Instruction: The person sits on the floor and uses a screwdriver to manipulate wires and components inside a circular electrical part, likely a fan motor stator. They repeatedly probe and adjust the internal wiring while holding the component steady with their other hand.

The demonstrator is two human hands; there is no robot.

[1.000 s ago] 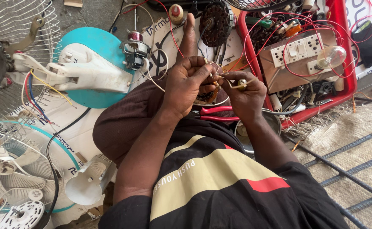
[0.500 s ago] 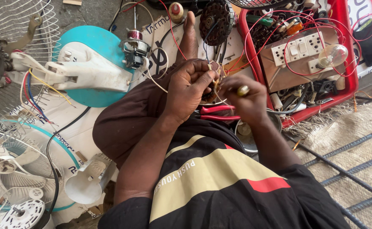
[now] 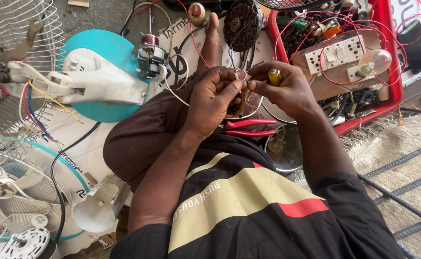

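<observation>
Left hand (image 3: 215,98) pinches thin wire; right hand (image 3: 287,91), now raised beside it, grips yellow-handled screwdriver (image 3: 274,76); both above red pliers (image 3: 249,127)

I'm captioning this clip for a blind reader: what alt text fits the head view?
Seen from above, a seated person's left hand and right hand pinch thin wires together over their lap, the right also gripping a yellow-handled tool. Red pliers lie beneath; fan parts and a red tray of electrical parts surround them.

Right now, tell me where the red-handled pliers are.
In the head view, the red-handled pliers lie on the person's lap, just below the left hand and right hand, left of the round metal bowl.
</observation>
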